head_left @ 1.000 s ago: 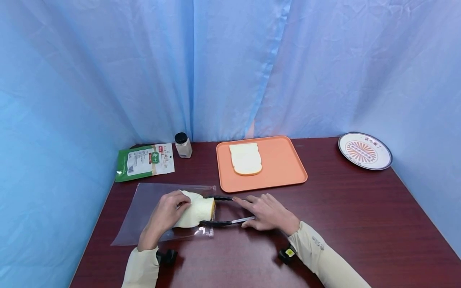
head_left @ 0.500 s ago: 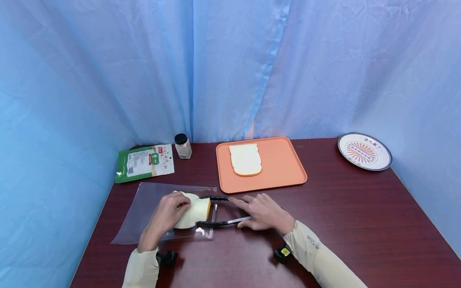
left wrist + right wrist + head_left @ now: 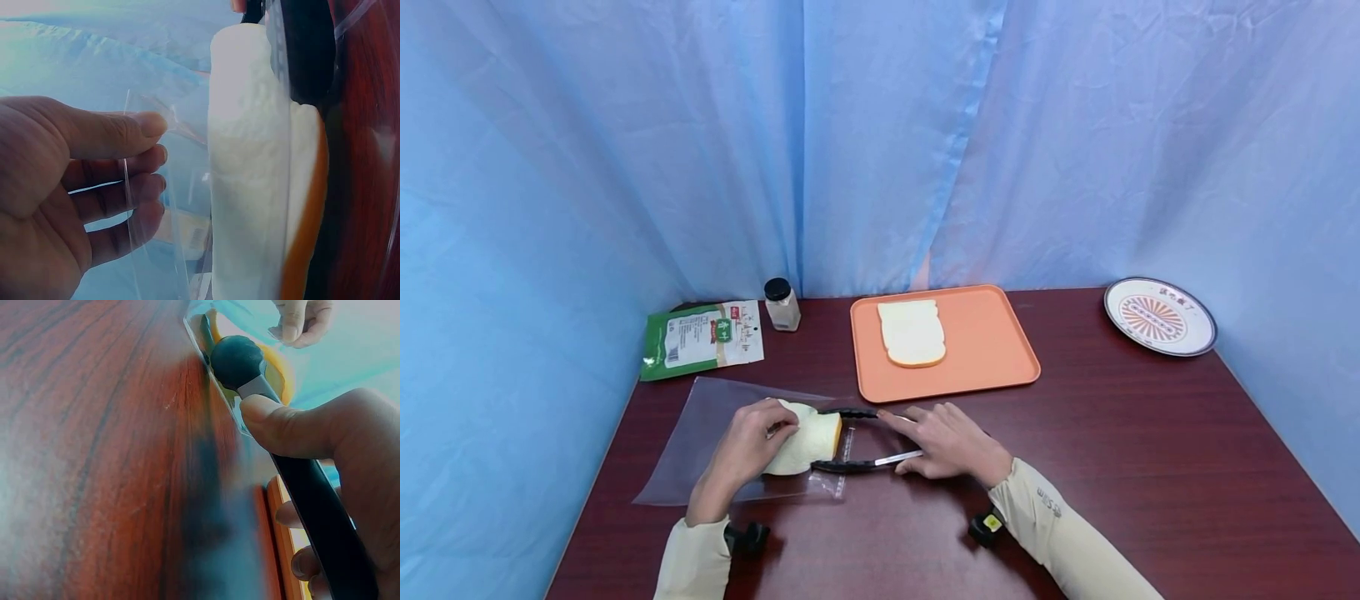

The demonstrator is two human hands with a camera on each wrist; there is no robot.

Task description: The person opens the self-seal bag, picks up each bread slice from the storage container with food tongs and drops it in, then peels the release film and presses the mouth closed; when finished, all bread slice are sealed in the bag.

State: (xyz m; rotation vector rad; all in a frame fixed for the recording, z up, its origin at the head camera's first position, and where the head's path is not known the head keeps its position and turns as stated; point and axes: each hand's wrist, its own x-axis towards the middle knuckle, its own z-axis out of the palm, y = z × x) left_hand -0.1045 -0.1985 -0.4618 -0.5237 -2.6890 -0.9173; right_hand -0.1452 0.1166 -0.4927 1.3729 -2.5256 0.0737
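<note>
My left hand point(image 3: 748, 437) pinches the edge of a clear plastic bag point(image 3: 688, 442) between thumb and fingers; in the left wrist view the film point(image 3: 134, 206) rises from the fingertips. My right hand point(image 3: 953, 442) grips black-headed tongs point(image 3: 844, 467), thumb along one arm in the right wrist view. The tong heads stand on both sides of a slice of bread point(image 3: 808, 446), white with a yellow-orange crust. The slice lies mostly within the bag's mouth, bowed upward between the heads. Its left part is hidden behind my left hand in the head view.
Beyond the bag, an orange tray point(image 3: 985, 342) carries another bread slice point(image 3: 913, 333). A green-and-white pouch point(image 3: 700, 337) and a black-lidded jar point(image 3: 782, 305) stand at the back left. A patterned plate point(image 3: 1161, 317) lies at the back right. Blue curtains point(image 3: 880, 150) enclose the table.
My right hand has shifted slightly left with the tongs, and the bread slice has moved a little further into the bag. My left hand stays nearly in place, holding the bag's edge.
</note>
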